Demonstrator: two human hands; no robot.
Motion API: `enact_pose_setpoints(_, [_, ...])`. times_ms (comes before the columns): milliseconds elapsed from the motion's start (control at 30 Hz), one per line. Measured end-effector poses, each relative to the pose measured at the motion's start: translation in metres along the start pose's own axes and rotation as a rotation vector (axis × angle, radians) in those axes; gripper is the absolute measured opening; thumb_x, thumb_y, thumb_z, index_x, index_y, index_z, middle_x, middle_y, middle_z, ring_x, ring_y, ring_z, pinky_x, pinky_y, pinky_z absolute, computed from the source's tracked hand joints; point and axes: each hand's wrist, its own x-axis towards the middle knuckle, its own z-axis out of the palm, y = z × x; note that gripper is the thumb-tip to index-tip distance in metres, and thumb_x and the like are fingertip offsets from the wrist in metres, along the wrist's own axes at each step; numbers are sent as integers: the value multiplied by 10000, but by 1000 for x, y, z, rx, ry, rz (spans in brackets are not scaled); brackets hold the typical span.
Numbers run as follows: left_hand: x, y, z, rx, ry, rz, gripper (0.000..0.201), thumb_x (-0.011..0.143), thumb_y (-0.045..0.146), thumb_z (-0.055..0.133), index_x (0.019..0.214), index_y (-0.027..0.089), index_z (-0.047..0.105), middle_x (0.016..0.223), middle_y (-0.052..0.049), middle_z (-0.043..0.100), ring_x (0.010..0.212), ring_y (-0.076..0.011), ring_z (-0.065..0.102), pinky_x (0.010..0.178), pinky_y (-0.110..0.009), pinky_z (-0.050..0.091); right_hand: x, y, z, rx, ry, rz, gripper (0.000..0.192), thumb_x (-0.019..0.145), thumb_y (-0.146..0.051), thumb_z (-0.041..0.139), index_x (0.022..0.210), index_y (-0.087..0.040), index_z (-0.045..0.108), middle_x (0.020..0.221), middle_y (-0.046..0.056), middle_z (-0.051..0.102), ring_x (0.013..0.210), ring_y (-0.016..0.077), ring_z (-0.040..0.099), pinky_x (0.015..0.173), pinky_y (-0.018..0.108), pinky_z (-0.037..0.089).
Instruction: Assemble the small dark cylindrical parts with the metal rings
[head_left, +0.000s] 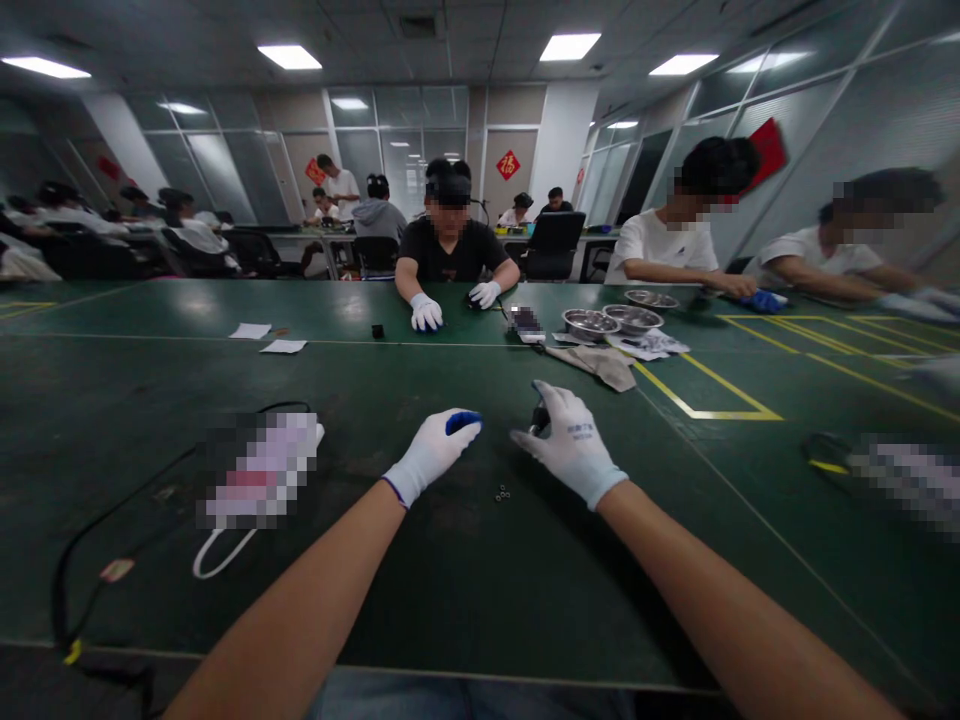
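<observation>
My left hand (442, 443), in a white glove with a blue palm, hovers over the green table with its fingers curled together; whatever they hold, if anything, is hidden. Facing it, my right hand (568, 436) wears the same kind of glove. Its thumb and fingers curve around a small black object (538, 419), mostly covered by the hand, with a shiny part showing. A gap separates the two hands. Several small metal rings, perhaps nuts (502, 493), lie on the table between and just below them.
A blurred-out device (262, 470) with a cable lies at left. Metal bowls (591, 324) and a grey cloth (596, 365) lie ahead to the right. Across the table a gloved co-worker (454, 235) handles small parts near a black block (377, 331). More people sit at right.
</observation>
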Motion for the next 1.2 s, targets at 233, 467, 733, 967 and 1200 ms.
enact_pose_setpoints(233, [-21,16,19,-200,-171,23,459,802,111,774,1253,147,690,1261,-126,748,1149,-265,711,1064,-421,544,-26,-46,23,121,-2,-372,1012,737,-263,764,1612,-223,256,1379,195,562,1237,413,555,1049,628,468])
enact_pose_setpoints(467, [-23,19,21,-140,-144,80,427,873,76,641,1286,177,673,1287,-99,737,1187,-244,695,1076,-397,538,-26,-41,10,293,-45,-358,991,781,-394,767,1613,-239,250,1508,204,457,1408,430,438,1132,661,407])
enact_pose_setpoints(733, [-23,16,12,-66,-103,106,509,798,110,771,1275,190,613,1288,-118,725,1211,-262,681,1086,-419,518,-21,-38,0,592,-114,-70,611,920,-461,618,1452,-195,481,1385,174,603,1271,336,602,1089,540,488])
enact_pose_setpoints(967, [-28,18,15,135,-128,98,391,789,213,805,1147,217,648,1103,-70,772,1066,-267,729,979,-394,557,-16,-40,-5,669,-324,193,347,827,-510,706,1001,-213,662,885,37,723,824,224,686,772,391,575])
enact_pose_setpoints(1200, [-25,29,12,161,-146,148,433,804,250,809,1213,226,666,1155,-69,770,1118,-273,716,1064,-401,511,-10,-37,-11,825,-317,199,402,795,-562,744,957,-205,653,865,29,716,804,200,670,763,367,564])
